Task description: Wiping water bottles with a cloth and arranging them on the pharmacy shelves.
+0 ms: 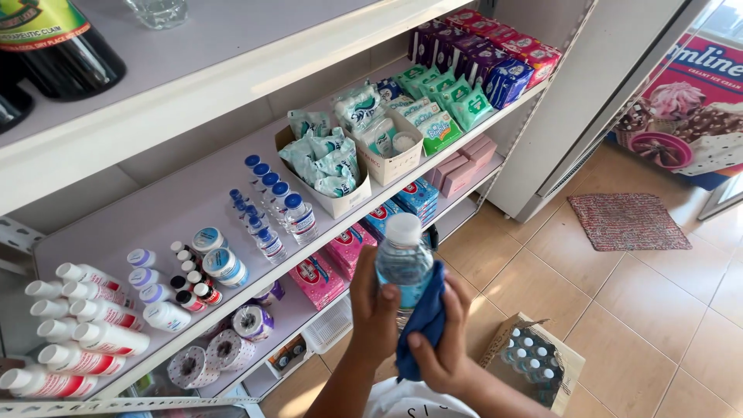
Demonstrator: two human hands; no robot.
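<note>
a clear bottle (404,259) with a white cap and blue label, wrapped by a dark blue cloth (423,325). white shelf (193,186), pink boxes (317,280), green packets (453,101), a red-and-grey woven mat (627,221) on tan floor tiles (658,310).

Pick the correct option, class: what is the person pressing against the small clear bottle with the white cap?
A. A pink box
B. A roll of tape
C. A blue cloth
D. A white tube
C: the right hand presses a blue cloth against the bottle, which the left hand grips from the other side.
</note>
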